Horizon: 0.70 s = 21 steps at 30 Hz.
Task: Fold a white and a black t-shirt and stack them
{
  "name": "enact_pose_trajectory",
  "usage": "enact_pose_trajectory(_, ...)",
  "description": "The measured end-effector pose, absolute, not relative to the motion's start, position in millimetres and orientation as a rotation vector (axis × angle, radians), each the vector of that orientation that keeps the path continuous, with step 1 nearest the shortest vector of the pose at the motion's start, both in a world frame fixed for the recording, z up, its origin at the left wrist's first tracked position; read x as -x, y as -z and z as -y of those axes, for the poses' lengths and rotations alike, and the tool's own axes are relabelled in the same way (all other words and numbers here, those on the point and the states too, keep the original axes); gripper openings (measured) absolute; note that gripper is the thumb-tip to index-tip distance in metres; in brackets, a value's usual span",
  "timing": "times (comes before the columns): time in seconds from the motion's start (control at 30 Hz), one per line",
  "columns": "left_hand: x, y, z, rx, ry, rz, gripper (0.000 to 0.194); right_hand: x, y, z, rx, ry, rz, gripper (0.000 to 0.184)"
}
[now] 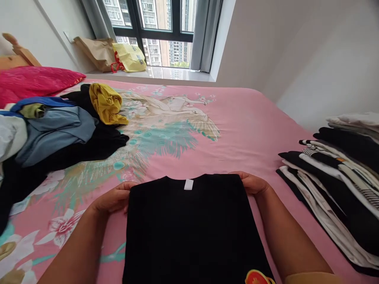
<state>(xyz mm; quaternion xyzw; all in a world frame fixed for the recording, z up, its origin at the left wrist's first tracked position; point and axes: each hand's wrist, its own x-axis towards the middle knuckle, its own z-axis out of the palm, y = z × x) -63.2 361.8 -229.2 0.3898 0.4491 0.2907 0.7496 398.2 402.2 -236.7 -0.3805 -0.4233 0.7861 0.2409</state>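
Observation:
A black T-shirt [186, 228] lies in front of me on the bed, its sides folded in to make a rectangle. A white tag shows at the neckline, and part of an orange-red print is visible at the lower right. My left hand [117, 197] pinches the shirt's upper left corner between thumb and fingers. At the upper right corner my right hand [251, 183] grips the cloth, with some of its fingers hidden behind the fabric. The shirt's lower end runs out of view.
Folded clothes [334, 197] form a tall stack at the right. Loose clothes [62, 126] lie heaped at the left, beside a red pillow [38, 83]. Paper bags [97, 53] stand on the windowsill [174, 74]. A pink patterned sheet [242, 122] covers the bed.

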Motion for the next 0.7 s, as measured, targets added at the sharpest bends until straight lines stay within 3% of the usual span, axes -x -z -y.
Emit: enact_pose_trajectory(0.7,63,221,-351,-1.103,-0.688,-1.271,0.013,-421,238,-407,1.241,-2.146,1.441,0.022)
